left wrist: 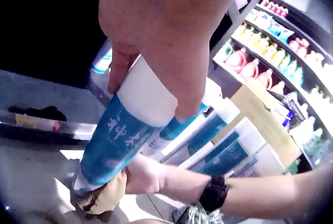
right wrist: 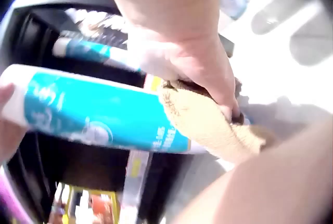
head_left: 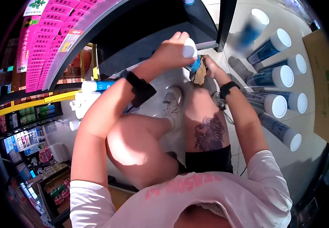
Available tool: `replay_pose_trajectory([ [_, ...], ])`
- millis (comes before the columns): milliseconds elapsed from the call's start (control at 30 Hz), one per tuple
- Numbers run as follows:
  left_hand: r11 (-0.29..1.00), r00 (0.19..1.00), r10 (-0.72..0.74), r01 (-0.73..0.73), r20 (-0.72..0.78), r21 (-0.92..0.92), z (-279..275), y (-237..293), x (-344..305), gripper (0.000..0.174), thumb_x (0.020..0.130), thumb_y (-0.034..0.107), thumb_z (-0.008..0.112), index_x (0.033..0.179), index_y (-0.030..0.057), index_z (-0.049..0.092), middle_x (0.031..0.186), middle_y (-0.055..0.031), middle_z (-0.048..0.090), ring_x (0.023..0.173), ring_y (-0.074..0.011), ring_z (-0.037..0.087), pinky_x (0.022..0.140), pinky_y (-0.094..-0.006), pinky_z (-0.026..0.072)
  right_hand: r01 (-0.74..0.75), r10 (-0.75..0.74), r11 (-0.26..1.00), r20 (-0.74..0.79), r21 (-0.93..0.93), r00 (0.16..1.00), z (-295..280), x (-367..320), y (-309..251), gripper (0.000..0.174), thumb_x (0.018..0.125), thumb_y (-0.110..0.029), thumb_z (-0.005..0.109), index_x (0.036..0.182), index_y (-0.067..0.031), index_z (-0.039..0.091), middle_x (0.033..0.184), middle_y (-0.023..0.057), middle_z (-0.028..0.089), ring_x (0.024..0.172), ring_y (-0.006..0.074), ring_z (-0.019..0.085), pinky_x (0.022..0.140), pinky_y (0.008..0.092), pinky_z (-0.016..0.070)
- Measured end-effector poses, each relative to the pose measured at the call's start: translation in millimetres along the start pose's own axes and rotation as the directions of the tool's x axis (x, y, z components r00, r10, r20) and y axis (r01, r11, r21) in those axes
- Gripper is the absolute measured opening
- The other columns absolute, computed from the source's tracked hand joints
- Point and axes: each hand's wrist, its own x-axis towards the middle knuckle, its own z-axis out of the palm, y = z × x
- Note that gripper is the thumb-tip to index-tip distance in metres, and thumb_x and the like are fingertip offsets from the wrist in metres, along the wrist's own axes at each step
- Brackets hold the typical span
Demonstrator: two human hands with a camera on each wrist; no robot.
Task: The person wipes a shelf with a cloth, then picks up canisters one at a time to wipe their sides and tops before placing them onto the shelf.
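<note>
As the person works, a blue-and-white canister sits straight ahead at twelve o'clock, tilted, its long axis running from the cap near eleven to the lower end near five. The left hand grips that capped end; the right hand clutches a tan cloth against the lower one, some fingers hidden from me. What counts, I'd judge, is that the canister slants toward the right hand's ten o'clock. More canisters stand at three o'clock, nearer the right hand.
</note>
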Motion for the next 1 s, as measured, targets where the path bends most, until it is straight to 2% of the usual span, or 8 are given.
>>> replay_pose_trajectory([
  [233,0.931,0.943,-0.329,0.331,-0.039,0.155,-3,20,4,0.071,0.067,0.043,0.065,0.120,0.0030,0.038,0.104,-0.0244,0.052,0.081,-0.0364,0.061,0.069,-0.0392,0.0509,0.378,-0.382,0.912,-0.005,0.160,0.924,54,-103,-28,0.053,0.088,-0.047,0.038,0.120,-0.0055,0.047,0.112,0.0079,0.055,0.103,0.0184,0.051,0.089,0.0313,0.0384],
  [333,0.969,0.971,-0.240,0.238,0.017,0.067,1,14,-1,0.075,0.067,0.037,0.066,0.130,0.0132,0.032,0.115,-0.0222,0.045,0.094,-0.0352,0.057,0.078,-0.0388,0.0481,0.375,-0.367,0.920,-0.086,0.111,0.926,51,-74,-1,0.056,0.089,-0.049,0.036,0.121,-0.0047,0.045,0.111,0.0082,0.055,0.099,0.0185,0.053,0.086,0.0314,0.0407],
  [400,0.956,0.961,0.154,-0.086,-0.231,0.280,8,-1,1,0.071,0.068,0.035,0.066,0.131,0.0192,0.036,0.115,-0.0218,0.042,0.110,-0.0323,0.047,0.089,-0.0363,0.0423,0.259,-0.250,0.962,-0.105,0.084,0.963,41,-58,9,0.057,0.090,-0.051,0.032,0.124,-0.0061,0.043,0.112,0.0099,0.055,0.098,0.0195,0.054,0.084,0.0331,0.0431],
  [500,0.943,0.951,0.301,-0.285,-0.072,0.172,10,-16,-1,0.059,0.073,0.027,0.064,0.127,0.0184,0.041,0.117,-0.0175,0.043,0.110,-0.0314,0.045,0.090,-0.0387,0.0407,0.035,-0.039,0.996,-0.049,-0.085,0.998,-13,15,42,0.056,0.092,-0.050,0.025,0.126,-0.0069,0.039,0.113,0.0124,0.054,0.099,0.0240,0.055,0.084,0.0398,0.0442],
  [633,0.955,0.984,-0.180,0.173,0.006,0.241,7,26,-6,0.047,0.081,0.036,0.055,0.122,0.0162,0.045,0.101,-0.0235,0.049,0.078,-0.0356,0.059,0.068,-0.0394,0.0499,0.032,-0.025,0.993,-0.063,0.117,0.998,9,-8,34,0.054,0.092,-0.048,0.023,0.121,-0.0065,0.041,0.111,0.0125,0.053,0.098,0.0255,0.054,0.084,0.0422,0.0443],
  [833,0.962,0.963,-0.267,0.268,-0.026,0.048,-4,23,-13,0.061,0.067,0.037,0.066,0.116,0.0075,0.044,0.090,-0.0226,0.048,0.067,-0.0345,0.058,0.058,-0.0398,0.0497,0.228,-0.225,0.960,-0.036,0.160,0.974,51,-77,0,0.039,0.093,-0.037,0.035,0.116,-0.0070,0.044,0.109,0.0096,0.054,0.097,0.0208,0.055,0.079,0.0367,0.0492],
  [900,0.969,0.955,-0.233,0.212,0.184,0.124,-17,21,-14,0.045,0.075,0.019,0.061,0.110,-0.0061,0.048,0.100,-0.0263,0.057,0.089,-0.0392,0.057,0.081,-0.0421,0.0459,0.289,-0.303,0.912,0.004,0.290,0.953,64,-101,-11,0.035,0.092,-0.036,0.039,0.107,-0.0075,0.052,0.091,0.0051,0.061,0.081,0.0127,0.059,0.067,0.0257,0.0486],
  [1000,0.993,0.990,-0.107,0.101,0.091,0.068,-11,-6,-19,0.046,0.072,0.026,0.064,0.104,-0.0057,0.050,0.094,-0.0252,0.058,0.087,-0.0407,0.055,0.079,-0.0428,0.0453,0.347,-0.348,0.938,-0.062,-0.019,0.936,61,-100,-11,0.038,0.090,-0.040,0.040,0.110,-0.0097,0.053,0.096,0.0026,0.061,0.083,0.0123,0.056,0.068,0.0230,0.0432],
])
